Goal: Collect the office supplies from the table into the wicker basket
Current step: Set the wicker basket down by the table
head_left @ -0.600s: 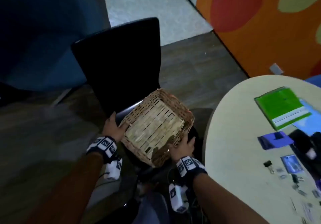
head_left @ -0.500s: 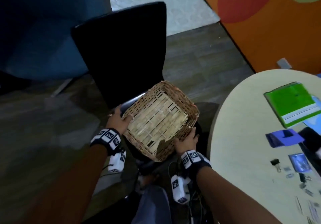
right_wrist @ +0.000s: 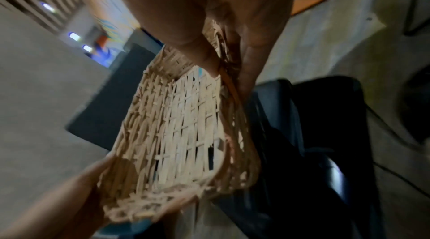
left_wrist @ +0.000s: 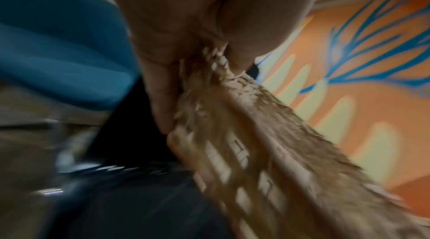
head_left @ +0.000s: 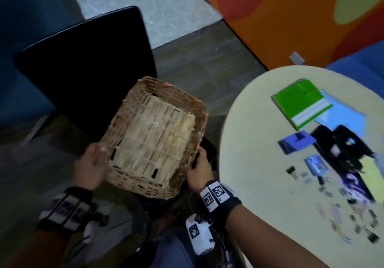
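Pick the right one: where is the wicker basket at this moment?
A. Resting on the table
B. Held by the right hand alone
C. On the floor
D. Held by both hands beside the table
D: the left hand and right hand each grip an edge of the wicker basket, off the table.

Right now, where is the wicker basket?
In the head view the wicker basket is held between left hand and right hand, before the black chair, left of the table.

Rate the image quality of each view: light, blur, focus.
Head view: dim room, wicker basket fairly sharp, small items on the table smeared. Left wrist view: heavy motion blur, left hand soft. Right wrist view: moderate blur, basket weave readable, right hand soft and close.
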Available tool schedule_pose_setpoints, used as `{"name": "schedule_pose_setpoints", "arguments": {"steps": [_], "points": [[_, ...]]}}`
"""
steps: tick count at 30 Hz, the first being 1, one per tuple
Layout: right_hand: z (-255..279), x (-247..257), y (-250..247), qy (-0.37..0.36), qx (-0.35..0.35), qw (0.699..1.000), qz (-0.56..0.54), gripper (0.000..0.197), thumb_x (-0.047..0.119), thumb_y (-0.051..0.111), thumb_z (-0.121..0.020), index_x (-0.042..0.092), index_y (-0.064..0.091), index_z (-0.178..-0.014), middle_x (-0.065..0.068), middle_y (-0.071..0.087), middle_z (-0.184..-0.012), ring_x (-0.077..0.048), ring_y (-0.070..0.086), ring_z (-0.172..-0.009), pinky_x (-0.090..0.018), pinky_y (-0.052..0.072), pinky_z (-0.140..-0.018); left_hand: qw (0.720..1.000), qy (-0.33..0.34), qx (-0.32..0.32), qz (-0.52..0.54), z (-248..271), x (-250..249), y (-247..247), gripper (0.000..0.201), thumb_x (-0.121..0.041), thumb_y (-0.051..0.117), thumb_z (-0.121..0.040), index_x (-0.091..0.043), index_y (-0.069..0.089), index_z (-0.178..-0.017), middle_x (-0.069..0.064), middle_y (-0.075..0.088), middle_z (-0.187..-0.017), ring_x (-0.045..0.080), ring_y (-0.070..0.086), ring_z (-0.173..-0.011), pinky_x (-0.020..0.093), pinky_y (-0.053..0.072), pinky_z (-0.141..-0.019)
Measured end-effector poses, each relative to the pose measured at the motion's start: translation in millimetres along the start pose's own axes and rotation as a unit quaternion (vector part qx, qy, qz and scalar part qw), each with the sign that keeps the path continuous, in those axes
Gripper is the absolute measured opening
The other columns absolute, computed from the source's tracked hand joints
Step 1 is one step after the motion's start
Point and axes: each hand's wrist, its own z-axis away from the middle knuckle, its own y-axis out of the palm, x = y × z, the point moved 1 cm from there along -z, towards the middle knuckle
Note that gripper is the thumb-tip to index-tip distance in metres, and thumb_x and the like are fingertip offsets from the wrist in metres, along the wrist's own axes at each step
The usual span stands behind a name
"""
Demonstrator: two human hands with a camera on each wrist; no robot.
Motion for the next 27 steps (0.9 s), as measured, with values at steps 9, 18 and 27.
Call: {"name": "schedule_pose_setpoints", "arguments": {"steps": [9,18,27], "points": [[82.5,-56.4,-216.6,-0.143,-0.198,0.97,-0.012,0.026,0.011,0.049,-0.094,0.015,0.058,-0.119,0.007,0.065,-0.105,-0.008,0.06,-0.095,-0.006,0.042,-0.077,0.938,-0.056,0.339,0.044,105.2,-145.5,37.6,0.059,-0.066,0.036,-0.065,-0.022,0.065,-0.091,0.007,0.068,-0.087,0.03,0.065,-0.083,0.046,0.056,-0.077],[182.3,-185.4,-324.0,-0.05,-0.201,0.974,0.089,0.03,0.021,0.047,-0.095,0.018,0.059,-0.122,0.002,0.065,-0.113,-0.019,0.06,-0.102,-0.036,0.047,-0.089,0.899,0.085,0.417,0.104,131.0,-235.0,108.6,0.057,-0.082,0.049,-0.056,-0.044,0.055,-0.097,0.005,0.064,-0.114,0.027,0.066,-0.092,0.044,0.051,-0.078],[215.3,-235.3,-304.7,-0.022,-0.19,0.976,0.104,0.029,0.019,0.049,-0.096,0.023,0.062,-0.122,-0.001,0.069,-0.117,-0.019,0.063,-0.103,-0.035,0.048,-0.091,0.74,0.383,0.497,-0.244,196.9,-214.5,189.6,0.012,-0.039,0.037,-0.097,-0.038,0.045,-0.105,-0.007,0.069,-0.101,0.011,0.067,-0.094,0.027,0.05,-0.083]]}}
